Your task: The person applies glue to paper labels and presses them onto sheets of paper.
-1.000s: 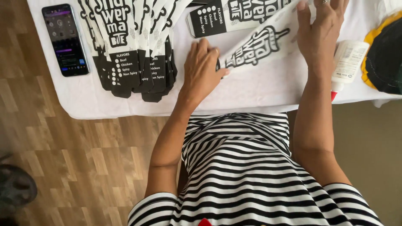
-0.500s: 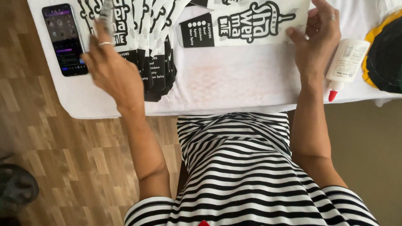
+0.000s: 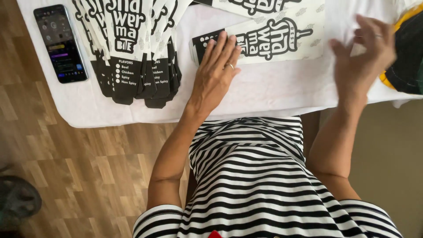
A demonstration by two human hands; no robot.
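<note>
Striped black-and-white fabric fills the near edge of the view, the person's shirt, with both bare forearms reaching up from it toward twelve o'clock. The wooden plank floor shows at about eight o'clock, below the white cloth of the table.

The left hand lies flat and spread, palm down, its fingertips resting on the black end of a printed paper sleeve. That sleeve is a flat, matte, white and black piece with bold lettering; its long axis runs roughly from nine to three o'clock, tilted slightly, and it stretches away from the left hand toward two o'clock. The left hand is plainly the nearer one and is touching it.

The right hand is blurred, fingers loosely spread and holding nothing, apart from the sleeve at its three o'clock end, just beside a dark and yellow bag.

At ten o'clock from the left hand a fanned stack of like sleeves overlaps, long axes toward twelve. Farther, at nine o'clock, lies a smartphone, its glossy screen lit
</note>
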